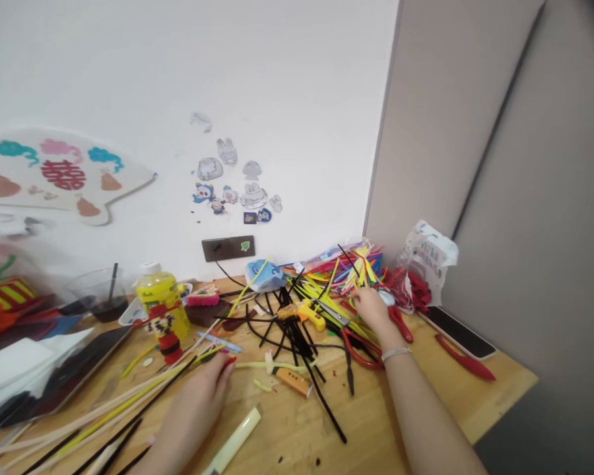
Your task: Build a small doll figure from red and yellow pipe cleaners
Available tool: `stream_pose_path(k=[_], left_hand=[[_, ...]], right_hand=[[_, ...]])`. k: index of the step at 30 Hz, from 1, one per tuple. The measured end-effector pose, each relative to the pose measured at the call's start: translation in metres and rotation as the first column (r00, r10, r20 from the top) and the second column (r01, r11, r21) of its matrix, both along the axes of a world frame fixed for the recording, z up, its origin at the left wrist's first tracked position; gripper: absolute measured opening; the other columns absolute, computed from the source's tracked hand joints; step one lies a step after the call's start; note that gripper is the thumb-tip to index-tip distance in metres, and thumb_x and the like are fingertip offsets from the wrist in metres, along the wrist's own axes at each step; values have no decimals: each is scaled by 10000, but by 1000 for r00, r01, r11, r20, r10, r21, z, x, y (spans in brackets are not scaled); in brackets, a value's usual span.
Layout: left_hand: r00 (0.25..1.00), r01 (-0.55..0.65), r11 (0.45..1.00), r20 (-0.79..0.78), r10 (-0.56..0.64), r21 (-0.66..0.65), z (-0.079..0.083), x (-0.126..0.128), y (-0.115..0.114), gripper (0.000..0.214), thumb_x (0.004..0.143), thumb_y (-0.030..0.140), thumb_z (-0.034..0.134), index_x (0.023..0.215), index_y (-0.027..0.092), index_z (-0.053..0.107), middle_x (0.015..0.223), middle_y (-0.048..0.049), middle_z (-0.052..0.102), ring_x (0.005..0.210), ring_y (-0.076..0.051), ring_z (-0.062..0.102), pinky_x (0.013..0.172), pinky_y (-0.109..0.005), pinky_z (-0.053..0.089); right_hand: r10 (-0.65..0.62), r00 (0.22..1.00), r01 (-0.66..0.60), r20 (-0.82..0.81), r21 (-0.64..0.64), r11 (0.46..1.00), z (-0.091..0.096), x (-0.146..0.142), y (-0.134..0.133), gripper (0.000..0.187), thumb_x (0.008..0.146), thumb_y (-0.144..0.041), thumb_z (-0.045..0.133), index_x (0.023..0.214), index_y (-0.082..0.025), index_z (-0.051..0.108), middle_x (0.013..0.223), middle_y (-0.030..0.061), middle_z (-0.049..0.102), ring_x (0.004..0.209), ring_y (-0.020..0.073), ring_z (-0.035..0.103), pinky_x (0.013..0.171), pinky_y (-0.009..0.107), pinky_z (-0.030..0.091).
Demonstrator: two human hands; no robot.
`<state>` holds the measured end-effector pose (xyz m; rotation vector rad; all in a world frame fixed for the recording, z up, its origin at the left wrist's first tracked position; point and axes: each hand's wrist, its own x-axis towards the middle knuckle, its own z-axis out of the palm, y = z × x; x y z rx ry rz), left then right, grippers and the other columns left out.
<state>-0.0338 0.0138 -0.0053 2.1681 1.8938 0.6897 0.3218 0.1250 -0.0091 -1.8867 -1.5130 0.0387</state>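
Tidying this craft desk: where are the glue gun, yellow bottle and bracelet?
Glue gun (301,311): head view, on its yellow body.
Yellow bottle (162,300): head view, on its side.
Bracelet (395,355): head view, on its band.

Bright, even light, faint shadows, blur and stretching toward the left edge
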Motion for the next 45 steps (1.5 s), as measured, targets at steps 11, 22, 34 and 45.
stream_pose_path(k=[11, 22, 34, 45], left_hand=[[998, 18, 1000, -58, -17, 18, -1, -1, 1, 321, 850, 362, 314, 924, 196, 578, 847, -73, 688, 785, -232, 643, 670, -320, 468], [999, -21, 1000, -50, 21, 10, -4, -3, 4, 322, 847, 348, 310, 972, 186, 559, 982, -102, 682, 872, -244, 642, 736, -335, 478], [1000, -14, 999, -18, 15, 43, -9, -5, 7, 272, 831, 343, 331, 946, 233, 552, 934, -52, 702, 854, -220, 657, 701, -289, 495], [999, 16, 997, 49, -20, 81, -14, -7, 10, 192, 828, 325, 366, 895, 220, 513, 935, -72, 674, 846, -221, 640, 740, -307, 480]], right_hand=[[-176, 960, 203, -218, 109, 973, -27, 47, 21, 468, 682, -102, 452, 1141, -124, 541, 979, 128, 652, 866, 211, 609, 743, 282, 444], [45, 977, 81, -207, 561, 824, 19, 31, 2, 475, 799, -226, 375, 1267, -148, 401, 1240, 122, 485, 1044, 181, 490, 927, 364, 361], [464, 708, 206, -532, 784, 585, 48, 8, -23, 544, 770, -265, 493, 1280, -172, 329, 926, 75, 618, 855, 160, 588, 778, 340, 457], [10, 974, 163, -225, 736, 657, 52, 7, -34, 221, 806, -235, 414, 904, -148, 591, 818, 84, 617, 836, 211, 531, 794, 355, 406]])
